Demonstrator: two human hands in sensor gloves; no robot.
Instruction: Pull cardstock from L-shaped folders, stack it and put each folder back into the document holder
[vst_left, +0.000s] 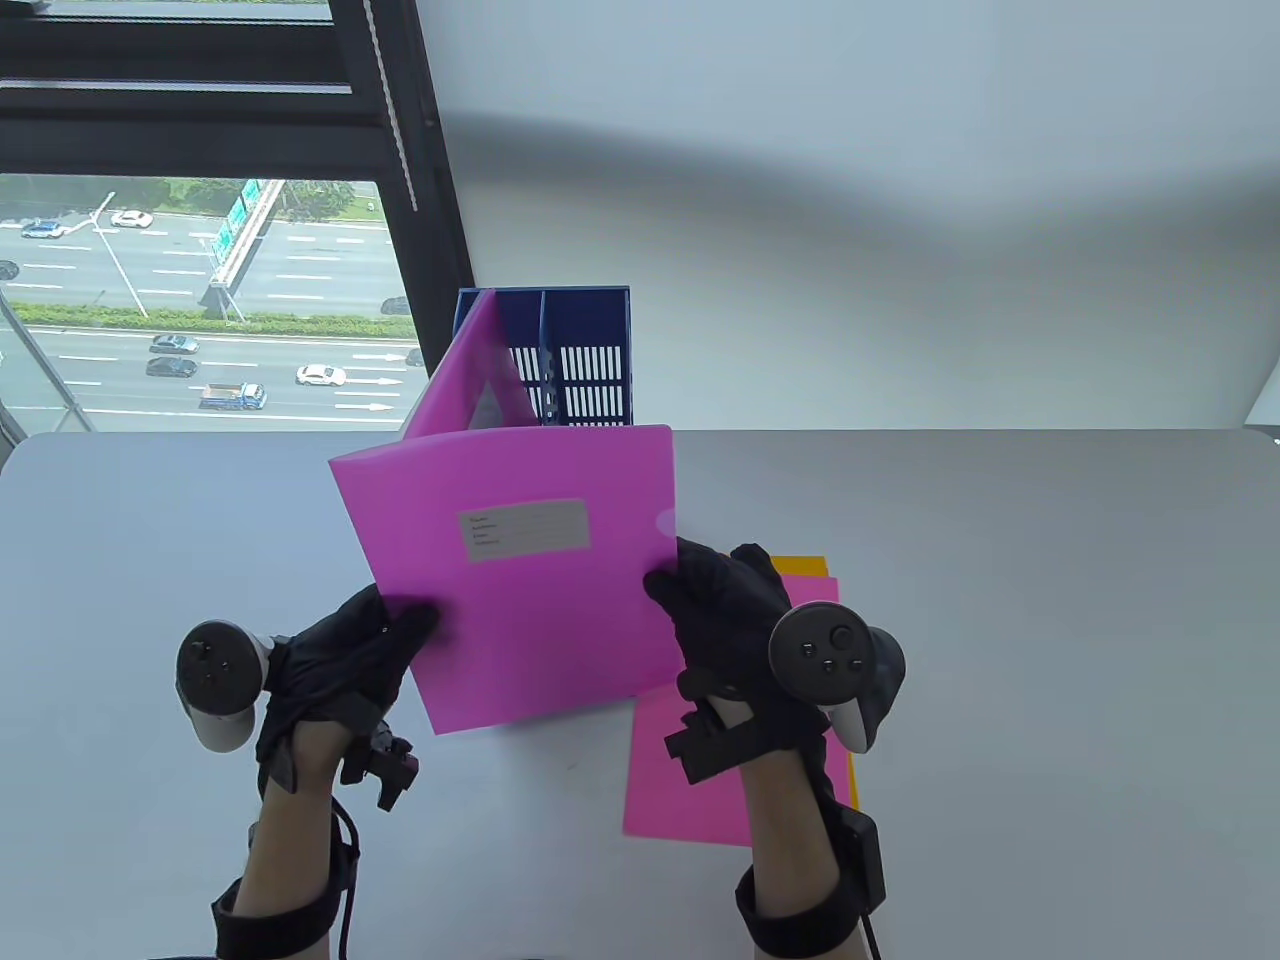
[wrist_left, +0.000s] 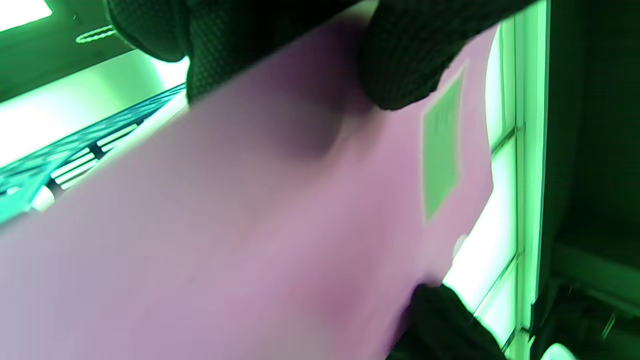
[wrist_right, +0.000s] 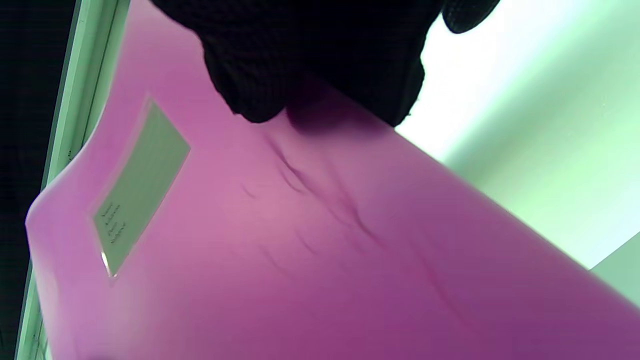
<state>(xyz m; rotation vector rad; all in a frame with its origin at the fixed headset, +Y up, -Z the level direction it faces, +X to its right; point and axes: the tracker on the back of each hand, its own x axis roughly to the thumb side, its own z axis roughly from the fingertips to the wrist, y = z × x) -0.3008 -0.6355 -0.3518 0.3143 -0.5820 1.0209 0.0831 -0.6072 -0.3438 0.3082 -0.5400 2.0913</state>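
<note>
While the grey tabletop (vst_left: 1050, 600) carries a blue document holder (vst_left: 585, 350) at its far side, a pink folder (vst_left: 520, 580) is held up just in front of it, probably to go back inside. Its long axis runs near to far, label side facing the person. The left hand (vst_left: 340, 670) pinches its left edge and the right hand (vst_left: 735, 610) its right edge, above the stacked cardstock (vst_left: 670, 780).
</note>
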